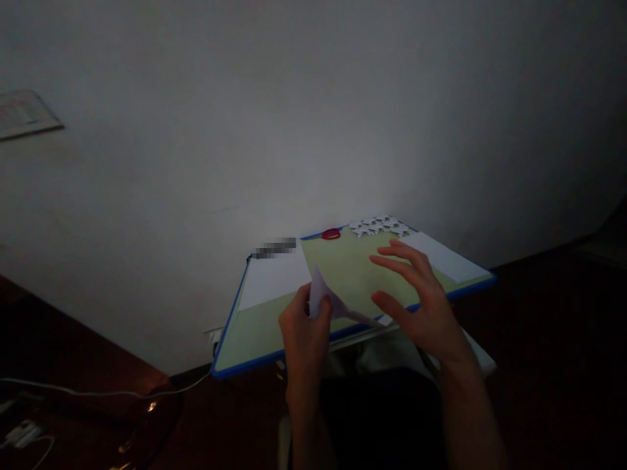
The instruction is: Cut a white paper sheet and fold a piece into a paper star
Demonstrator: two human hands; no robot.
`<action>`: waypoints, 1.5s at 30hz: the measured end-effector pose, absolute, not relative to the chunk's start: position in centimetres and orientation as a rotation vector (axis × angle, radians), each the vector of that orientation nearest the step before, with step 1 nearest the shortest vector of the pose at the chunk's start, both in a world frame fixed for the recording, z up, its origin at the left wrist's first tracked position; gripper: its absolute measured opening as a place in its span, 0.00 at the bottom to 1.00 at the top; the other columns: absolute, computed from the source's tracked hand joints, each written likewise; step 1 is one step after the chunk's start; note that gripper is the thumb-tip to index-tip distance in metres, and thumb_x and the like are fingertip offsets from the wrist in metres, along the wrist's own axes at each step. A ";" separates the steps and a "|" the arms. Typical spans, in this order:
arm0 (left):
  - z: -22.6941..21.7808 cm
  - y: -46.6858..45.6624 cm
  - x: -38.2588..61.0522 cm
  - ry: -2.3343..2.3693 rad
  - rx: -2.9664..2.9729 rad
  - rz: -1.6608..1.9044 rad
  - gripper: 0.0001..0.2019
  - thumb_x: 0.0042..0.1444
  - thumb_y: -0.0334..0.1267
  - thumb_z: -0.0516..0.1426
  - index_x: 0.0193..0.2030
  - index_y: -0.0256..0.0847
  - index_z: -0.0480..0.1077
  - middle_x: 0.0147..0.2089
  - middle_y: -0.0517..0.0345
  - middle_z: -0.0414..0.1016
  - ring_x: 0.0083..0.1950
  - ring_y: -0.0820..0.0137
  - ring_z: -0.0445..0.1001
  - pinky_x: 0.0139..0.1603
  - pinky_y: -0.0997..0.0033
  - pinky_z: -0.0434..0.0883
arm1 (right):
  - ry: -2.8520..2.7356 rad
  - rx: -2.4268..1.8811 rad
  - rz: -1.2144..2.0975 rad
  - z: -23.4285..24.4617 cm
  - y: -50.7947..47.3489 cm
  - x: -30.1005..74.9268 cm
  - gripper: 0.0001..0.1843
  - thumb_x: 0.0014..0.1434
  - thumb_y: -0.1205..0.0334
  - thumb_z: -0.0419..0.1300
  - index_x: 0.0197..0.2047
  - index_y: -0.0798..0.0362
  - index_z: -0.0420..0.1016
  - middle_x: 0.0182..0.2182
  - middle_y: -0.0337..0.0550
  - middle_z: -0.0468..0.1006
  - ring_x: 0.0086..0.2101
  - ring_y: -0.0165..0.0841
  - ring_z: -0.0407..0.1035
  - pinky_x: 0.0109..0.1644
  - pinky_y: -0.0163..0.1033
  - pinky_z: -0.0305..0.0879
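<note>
My left hand (306, 320) pinches a piece of folded white paper (321, 287) between thumb and fingers, above the near edge of a small table (343, 267). The paper rises to a point at the top, and a narrow part stretches right toward my other hand. To the right, my right hand (416, 294) hovers with thumb and fingers spread apart, holding nothing. Its fingertips do not touch the paper.
On the blue-edged table lie white sheets at the left (277, 277) and right (445, 256). Red-handled scissors (331, 234) and several small folded paper pieces (377, 226) lie along the back by the wall (313, 130). A white cable (112, 393) runs at lower left.
</note>
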State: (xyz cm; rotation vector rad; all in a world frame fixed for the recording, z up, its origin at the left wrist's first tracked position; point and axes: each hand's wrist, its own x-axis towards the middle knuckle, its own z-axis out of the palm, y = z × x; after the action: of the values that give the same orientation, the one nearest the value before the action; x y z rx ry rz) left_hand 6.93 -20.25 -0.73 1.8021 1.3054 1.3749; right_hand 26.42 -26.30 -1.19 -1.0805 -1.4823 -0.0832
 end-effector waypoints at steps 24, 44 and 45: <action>-1.9 -20.1 8.3 0.929 1.352 1.435 0.26 0.63 0.58 0.63 0.48 0.33 0.84 0.41 0.47 0.86 0.46 0.56 0.83 0.44 0.66 0.76 | -1.565 -1.068 0.269 -1.7 -26.2 25.9 0.27 0.71 0.66 0.58 0.69 0.35 0.69 0.49 0.40 0.77 0.44 0.34 0.76 0.54 0.42 0.74; -1.5 -20.4 8.8 0.953 1.302 1.470 0.24 0.59 0.55 0.66 0.47 0.32 0.83 0.43 0.44 0.87 0.45 0.55 0.84 0.42 0.64 0.77 | -1.542 -0.947 0.127 -2.1 -25.1 25.3 0.26 0.66 0.72 0.62 0.64 0.42 0.70 0.44 0.40 0.85 0.50 0.39 0.77 0.60 0.48 0.69; -1.5 -20.4 8.8 0.942 1.272 1.486 0.24 0.59 0.54 0.66 0.47 0.32 0.83 0.44 0.44 0.87 0.45 0.55 0.84 0.43 0.64 0.77 | -1.564 -0.917 0.146 -1.9 -25.2 25.3 0.22 0.66 0.71 0.62 0.60 0.43 0.73 0.46 0.41 0.84 0.50 0.39 0.77 0.59 0.47 0.70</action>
State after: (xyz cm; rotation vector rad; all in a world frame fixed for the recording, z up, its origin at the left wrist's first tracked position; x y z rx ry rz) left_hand 8.82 -20.44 -1.46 1.2715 0.9416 1.4860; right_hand 25.33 -25.16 -1.89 -0.9174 -1.5643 0.1462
